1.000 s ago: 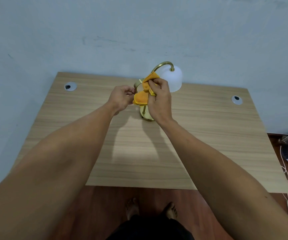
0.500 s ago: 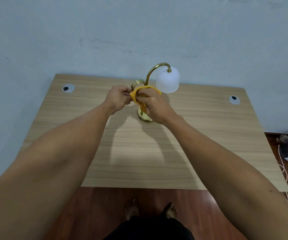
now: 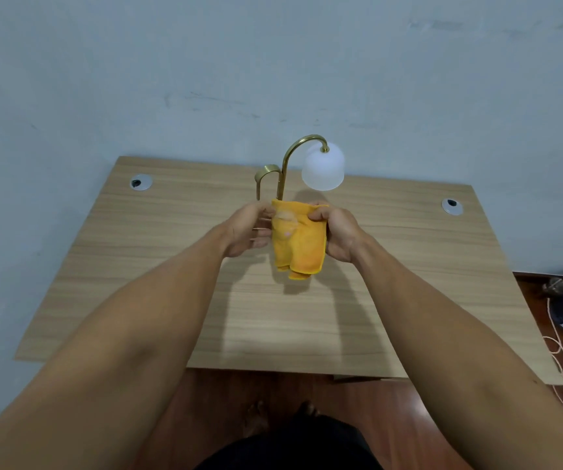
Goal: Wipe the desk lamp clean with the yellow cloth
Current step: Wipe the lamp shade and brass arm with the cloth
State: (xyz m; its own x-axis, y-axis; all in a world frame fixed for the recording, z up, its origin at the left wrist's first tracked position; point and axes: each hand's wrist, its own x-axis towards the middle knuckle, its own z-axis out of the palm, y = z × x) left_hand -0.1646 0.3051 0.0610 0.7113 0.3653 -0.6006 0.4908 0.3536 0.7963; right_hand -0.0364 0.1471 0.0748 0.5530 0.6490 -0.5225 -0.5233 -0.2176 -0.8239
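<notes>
The desk lamp (image 3: 323,166) stands at the back middle of the wooden desk (image 3: 409,273); it has a curved brass neck, a short brass hook and a white frosted shade hanging to the right. The yellow cloth (image 3: 302,242) hangs spread in front of the lamp's stem and hides its base. My right hand (image 3: 339,234) pinches the cloth's upper right corner. My left hand (image 3: 248,232) holds the cloth's upper left edge, with fingers behind the fabric. Both hands sit just below the shade, in front of the lamp.
Two round cable grommets (image 3: 141,182) (image 3: 451,206) sit near the desk's back corners. A grey-blue wall (image 3: 273,62) rises directly behind the desk. Cables (image 3: 559,351) and dark items lie on the red-brown floor at right. My bare feet (image 3: 256,418) stand below the desk's front edge.
The cloth was bunched around the lamp's neck a second ago; both hands have come down and toward me, and the cloth now hangs unfolded between them.
</notes>
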